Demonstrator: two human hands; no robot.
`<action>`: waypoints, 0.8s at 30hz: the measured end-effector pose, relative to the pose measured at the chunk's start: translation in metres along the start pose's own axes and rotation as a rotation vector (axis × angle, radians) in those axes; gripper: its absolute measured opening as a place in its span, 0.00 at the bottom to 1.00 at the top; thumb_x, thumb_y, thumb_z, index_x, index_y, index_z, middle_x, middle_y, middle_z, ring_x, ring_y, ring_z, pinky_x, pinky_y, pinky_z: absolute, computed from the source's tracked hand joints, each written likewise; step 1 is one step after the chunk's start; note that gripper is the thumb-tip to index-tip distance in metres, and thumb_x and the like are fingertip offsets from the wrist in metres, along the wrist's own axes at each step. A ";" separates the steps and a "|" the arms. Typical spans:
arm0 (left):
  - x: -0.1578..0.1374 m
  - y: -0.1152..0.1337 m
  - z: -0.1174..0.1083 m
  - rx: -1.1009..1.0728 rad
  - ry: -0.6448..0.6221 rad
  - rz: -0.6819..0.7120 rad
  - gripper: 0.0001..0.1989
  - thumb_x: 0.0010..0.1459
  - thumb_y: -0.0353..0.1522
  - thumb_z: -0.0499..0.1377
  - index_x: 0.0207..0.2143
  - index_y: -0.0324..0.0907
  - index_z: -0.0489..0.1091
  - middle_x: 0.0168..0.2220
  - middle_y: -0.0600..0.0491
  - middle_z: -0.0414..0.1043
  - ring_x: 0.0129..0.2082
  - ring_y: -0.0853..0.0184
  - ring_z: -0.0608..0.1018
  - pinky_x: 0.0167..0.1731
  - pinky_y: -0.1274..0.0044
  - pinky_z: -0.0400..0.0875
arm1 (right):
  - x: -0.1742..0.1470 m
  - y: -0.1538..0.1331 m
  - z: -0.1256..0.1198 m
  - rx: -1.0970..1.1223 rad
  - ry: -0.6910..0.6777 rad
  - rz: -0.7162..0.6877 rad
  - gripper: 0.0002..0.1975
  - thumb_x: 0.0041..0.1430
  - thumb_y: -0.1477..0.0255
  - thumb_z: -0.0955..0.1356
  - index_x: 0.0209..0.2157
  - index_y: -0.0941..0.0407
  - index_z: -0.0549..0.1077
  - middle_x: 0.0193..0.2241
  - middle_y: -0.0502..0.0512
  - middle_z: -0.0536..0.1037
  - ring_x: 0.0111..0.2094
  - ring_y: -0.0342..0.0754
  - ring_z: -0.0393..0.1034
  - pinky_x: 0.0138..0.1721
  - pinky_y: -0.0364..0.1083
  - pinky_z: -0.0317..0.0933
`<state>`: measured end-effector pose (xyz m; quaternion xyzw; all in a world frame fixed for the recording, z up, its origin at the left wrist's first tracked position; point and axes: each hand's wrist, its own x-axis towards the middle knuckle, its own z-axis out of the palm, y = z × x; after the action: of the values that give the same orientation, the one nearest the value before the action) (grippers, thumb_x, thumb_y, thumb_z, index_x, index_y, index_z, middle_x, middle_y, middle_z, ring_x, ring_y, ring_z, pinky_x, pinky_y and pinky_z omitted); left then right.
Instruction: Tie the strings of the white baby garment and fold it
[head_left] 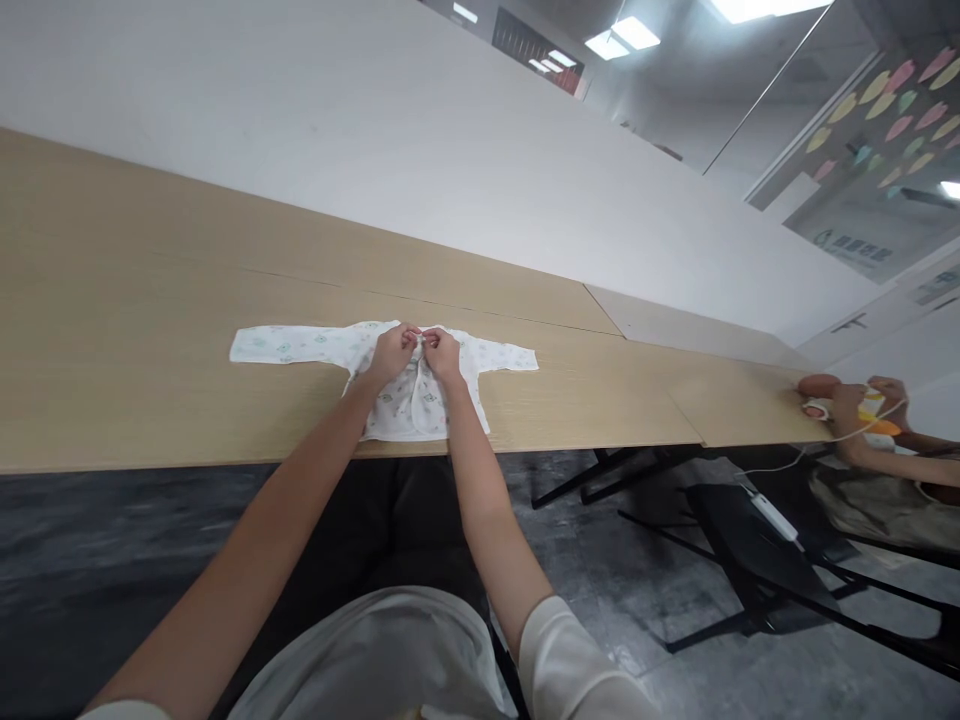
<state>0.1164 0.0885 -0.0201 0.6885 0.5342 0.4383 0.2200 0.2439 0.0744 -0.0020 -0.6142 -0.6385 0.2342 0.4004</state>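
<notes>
A small white baby shirt (405, 405) with a faint green and grey print lies flat on the wooden table, its two sleeves spread out to the sides. My left hand (394, 352) pinches the fabric at the top middle, by the neckline. Right beside it my right hand (441, 354) pinches the other side of the front opening at the same height. The fingertips of both hands nearly meet. What exactly sits between them is too small to tell.
The long wooden table (150, 300) runs against a white partition (337, 120). At the far right another person's hands (851, 400) work with orange and yellow items. A black folding chair (757, 550) carrying a white power strip (774, 517) stands on the floor to the right.
</notes>
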 end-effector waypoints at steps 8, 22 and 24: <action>-0.001 0.000 0.000 -0.007 0.011 -0.004 0.17 0.54 0.30 0.52 0.44 0.39 0.76 0.35 0.48 0.78 0.35 0.63 0.76 0.41 0.74 0.70 | -0.001 -0.002 -0.001 0.007 -0.015 -0.016 0.18 0.57 0.82 0.63 0.46 0.58 0.76 0.38 0.52 0.80 0.40 0.43 0.75 0.46 0.40 0.66; -0.003 0.001 -0.003 -0.068 0.015 0.013 0.16 0.55 0.31 0.52 0.43 0.38 0.75 0.36 0.47 0.79 0.36 0.63 0.77 0.44 0.72 0.72 | 0.001 0.001 0.001 0.007 0.018 -0.050 0.11 0.58 0.83 0.61 0.35 0.54 0.69 0.35 0.50 0.78 0.36 0.43 0.72 0.42 0.40 0.64; -0.004 0.002 -0.002 -0.083 0.026 0.014 0.15 0.55 0.31 0.52 0.41 0.39 0.74 0.38 0.46 0.79 0.38 0.63 0.78 0.45 0.72 0.72 | 0.002 0.003 0.002 0.023 0.022 -0.041 0.09 0.57 0.81 0.62 0.35 0.53 0.67 0.32 0.47 0.75 0.33 0.42 0.71 0.39 0.40 0.63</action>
<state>0.1154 0.0839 -0.0187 0.6766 0.5136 0.4706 0.2386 0.2441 0.0776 -0.0054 -0.5989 -0.6438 0.2265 0.4190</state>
